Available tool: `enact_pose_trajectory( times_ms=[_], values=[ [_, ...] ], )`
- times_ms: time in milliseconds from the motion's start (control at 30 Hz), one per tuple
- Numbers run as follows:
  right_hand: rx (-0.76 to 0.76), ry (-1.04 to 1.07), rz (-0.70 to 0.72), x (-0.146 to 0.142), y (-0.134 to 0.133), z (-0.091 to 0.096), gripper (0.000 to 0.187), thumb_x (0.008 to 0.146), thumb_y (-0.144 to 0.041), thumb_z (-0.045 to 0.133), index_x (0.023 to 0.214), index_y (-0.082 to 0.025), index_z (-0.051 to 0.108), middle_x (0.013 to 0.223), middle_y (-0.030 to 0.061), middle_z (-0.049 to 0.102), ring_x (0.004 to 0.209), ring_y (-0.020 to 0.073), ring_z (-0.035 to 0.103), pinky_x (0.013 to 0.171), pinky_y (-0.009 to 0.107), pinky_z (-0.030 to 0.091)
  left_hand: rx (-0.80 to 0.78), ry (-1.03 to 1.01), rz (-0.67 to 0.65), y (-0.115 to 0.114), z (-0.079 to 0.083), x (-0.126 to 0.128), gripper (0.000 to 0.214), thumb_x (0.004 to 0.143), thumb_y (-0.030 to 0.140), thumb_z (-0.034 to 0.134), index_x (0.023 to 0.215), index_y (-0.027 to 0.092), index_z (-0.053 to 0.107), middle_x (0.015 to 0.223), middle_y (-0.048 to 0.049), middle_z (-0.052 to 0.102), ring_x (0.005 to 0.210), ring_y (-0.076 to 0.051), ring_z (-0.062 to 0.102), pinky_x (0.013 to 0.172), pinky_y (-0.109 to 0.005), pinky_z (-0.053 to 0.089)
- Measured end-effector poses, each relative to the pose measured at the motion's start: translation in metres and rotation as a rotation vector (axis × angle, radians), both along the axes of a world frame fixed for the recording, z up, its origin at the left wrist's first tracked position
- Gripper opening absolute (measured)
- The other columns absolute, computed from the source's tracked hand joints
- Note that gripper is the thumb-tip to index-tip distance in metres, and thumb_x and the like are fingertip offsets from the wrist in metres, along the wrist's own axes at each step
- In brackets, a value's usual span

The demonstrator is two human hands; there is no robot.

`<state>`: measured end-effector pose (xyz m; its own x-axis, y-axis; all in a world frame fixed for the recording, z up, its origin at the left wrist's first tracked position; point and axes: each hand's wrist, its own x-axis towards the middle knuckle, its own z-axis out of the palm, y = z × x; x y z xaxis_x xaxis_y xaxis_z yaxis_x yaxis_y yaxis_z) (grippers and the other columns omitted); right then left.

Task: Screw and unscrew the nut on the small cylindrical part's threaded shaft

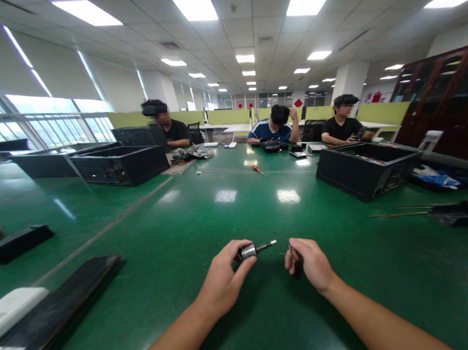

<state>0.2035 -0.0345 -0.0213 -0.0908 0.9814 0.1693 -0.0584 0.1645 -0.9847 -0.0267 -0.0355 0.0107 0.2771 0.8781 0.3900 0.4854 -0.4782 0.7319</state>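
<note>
Between the thumb and fingers of my left hand (223, 281) is a silver metal cylinder with a thin shaft (249, 251). The shaft has a darker stem and a bright tip, and it points right, toward my other hand. Its exact kind is not clear, and the left end is hidden by my fingers. My right hand (314, 268) is closed in a pinch a short way to the right of the shaft tip, apart from it. Something small and dark may be at its fingertips, too small to name. Both hands are above the green tabletop (236, 217).
A dark flat panel (63, 307) and a white box (14, 310) lie at near left. Black computer cases stand at left (118, 166) and right (368, 169). An orange-handled screwdriver (257, 169) lies farther ahead. Three people sit across the table. Thin rods (398, 214) lie at right.
</note>
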Motion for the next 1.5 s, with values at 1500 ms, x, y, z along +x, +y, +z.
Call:
enact_pose_trajectory(
  times_ms=[1500],
  values=[
    [-0.226,0.4,0.602,-0.01,-0.015,-0.008,0.047,0.081,-0.055,0.072,0.079,-0.008,0.075,0.068,0.0087,0.071,0.058,0.0156,0.065,0.062,0.029,0.045,0.038,-0.218,-0.192,-0.024,0.012,0.048,0.018,0.078,0.018,0.071,0.093,0.024,0.079,0.086,-0.0031,0.077,0.078,-0.018,0.072,0.075,-0.027,0.057]
  ],
)
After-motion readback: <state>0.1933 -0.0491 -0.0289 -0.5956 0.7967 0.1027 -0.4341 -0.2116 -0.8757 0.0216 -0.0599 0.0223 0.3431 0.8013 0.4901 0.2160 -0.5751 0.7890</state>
